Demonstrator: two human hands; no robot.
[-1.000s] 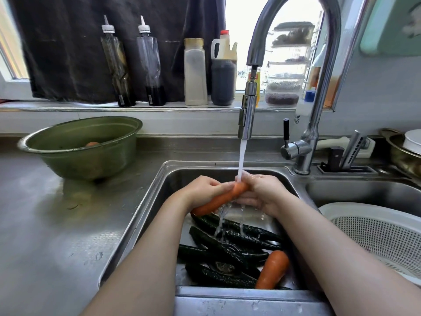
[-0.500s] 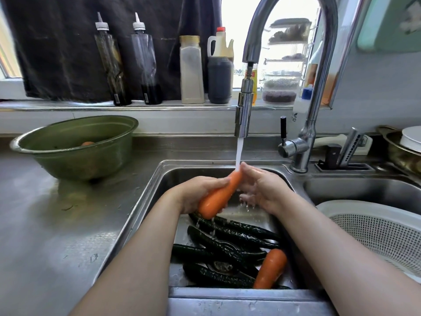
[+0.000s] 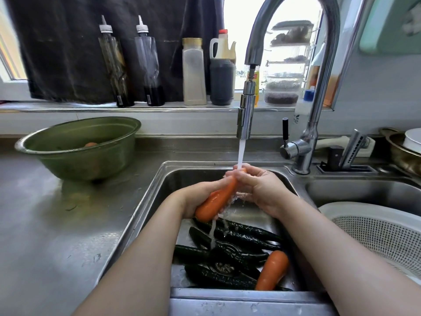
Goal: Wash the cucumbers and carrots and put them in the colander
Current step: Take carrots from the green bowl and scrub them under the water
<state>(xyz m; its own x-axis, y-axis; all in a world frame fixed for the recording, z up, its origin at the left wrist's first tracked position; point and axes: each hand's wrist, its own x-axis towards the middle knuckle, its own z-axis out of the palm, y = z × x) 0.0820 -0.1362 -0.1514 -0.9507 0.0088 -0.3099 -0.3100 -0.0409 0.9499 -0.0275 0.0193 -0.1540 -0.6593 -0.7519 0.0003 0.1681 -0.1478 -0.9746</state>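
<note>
Both hands hold one orange carrot [image 3: 218, 198] under the running tap, over the left sink basin. My left hand [image 3: 200, 197] grips its thick lower end. My right hand [image 3: 257, 188] wraps its thin upper tip, where the water stream [image 3: 241, 153] hits. Below, on the sink floor [image 3: 250, 215], lie several dark green cucumbers [image 3: 234, 245] and a second carrot [image 3: 272, 270]. The white colander [image 3: 382, 231] sits in the right basin, and what shows of its inside holds nothing.
A chrome faucet [image 3: 312, 124] arches over the sink. A green bowl [image 3: 79, 149] with something orange inside stands on the steel counter at left. Bottles and jars [image 3: 193, 71] line the window sill. A peeler and dishes lie at the far right.
The carrot has tilted from nearly level to steep, thick end down toward me. My left hand slid to the lower end while my right hand moved up to the tip.
</note>
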